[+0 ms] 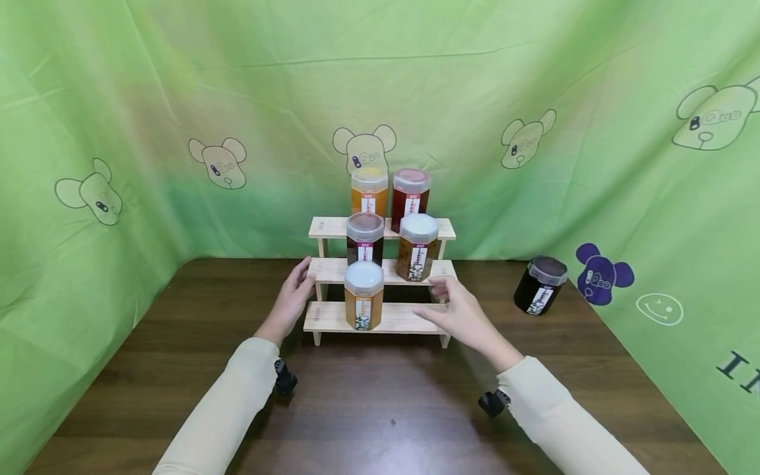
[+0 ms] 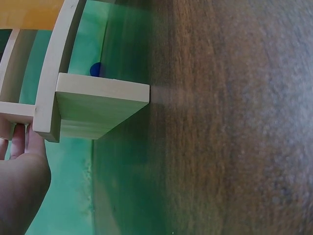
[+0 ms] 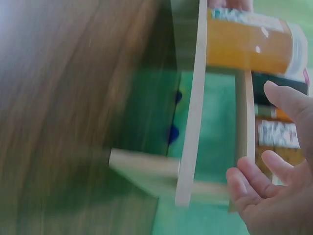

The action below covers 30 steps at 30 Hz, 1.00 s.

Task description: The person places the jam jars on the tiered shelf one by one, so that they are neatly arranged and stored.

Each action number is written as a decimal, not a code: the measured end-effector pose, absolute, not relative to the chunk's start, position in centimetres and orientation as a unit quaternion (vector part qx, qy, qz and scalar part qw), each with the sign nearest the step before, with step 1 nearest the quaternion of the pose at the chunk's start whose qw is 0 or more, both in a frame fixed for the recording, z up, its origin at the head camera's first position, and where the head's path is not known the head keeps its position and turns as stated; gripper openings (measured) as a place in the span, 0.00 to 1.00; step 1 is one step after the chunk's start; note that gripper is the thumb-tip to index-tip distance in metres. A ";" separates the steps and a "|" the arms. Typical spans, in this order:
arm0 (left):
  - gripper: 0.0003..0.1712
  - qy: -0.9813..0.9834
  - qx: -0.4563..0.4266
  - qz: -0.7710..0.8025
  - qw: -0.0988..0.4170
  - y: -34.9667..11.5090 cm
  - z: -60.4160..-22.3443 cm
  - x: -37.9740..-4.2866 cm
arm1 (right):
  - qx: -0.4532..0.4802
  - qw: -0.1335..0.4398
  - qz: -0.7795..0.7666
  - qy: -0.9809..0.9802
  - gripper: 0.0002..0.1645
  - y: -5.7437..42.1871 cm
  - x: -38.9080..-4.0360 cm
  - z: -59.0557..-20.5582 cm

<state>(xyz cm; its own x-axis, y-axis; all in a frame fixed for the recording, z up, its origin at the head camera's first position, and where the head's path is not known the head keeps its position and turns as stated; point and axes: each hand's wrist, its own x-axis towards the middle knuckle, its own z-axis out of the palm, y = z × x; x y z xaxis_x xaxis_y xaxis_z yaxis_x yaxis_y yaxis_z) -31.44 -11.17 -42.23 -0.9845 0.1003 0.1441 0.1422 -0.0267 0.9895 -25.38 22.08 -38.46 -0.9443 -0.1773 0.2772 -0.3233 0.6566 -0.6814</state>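
A three-step wooden rack stands on the table, bearing hexagonal jars. At its left end my left hand touches the side, fingers fairly straight; the left wrist view shows those fingers partly hidden behind the wood. My right hand is by the right end, thumb and fingers spread apart with nothing between them. An amber jar sits on the bottom step. The middle step bears a dark jar and a brown speckled jar. On top are an orange jar and a red jar.
One dark jar stands apart on the brown table, right of the rack. Green cloth printed with bear heads hangs behind and along both sides.
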 end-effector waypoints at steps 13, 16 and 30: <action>0.33 -0.697 -0.119 -0.706 0.044 -11.1 -42.4 -31.1 | 0.090 0.147 0.344 -0.923 0.38 29.0 -25.8 -36.3; 0.33 -0.696 -0.114 -0.708 0.037 -11.1 -42.4 -31.2 | 0.085 0.170 0.334 -0.923 0.37 30.6 -25.9 -35.7; 0.31 -0.701 -0.091 -0.707 0.019 -11.2 -42.1 -31.3 | 0.016 0.224 0.309 -0.924 0.36 38.0 -26.6 -34.0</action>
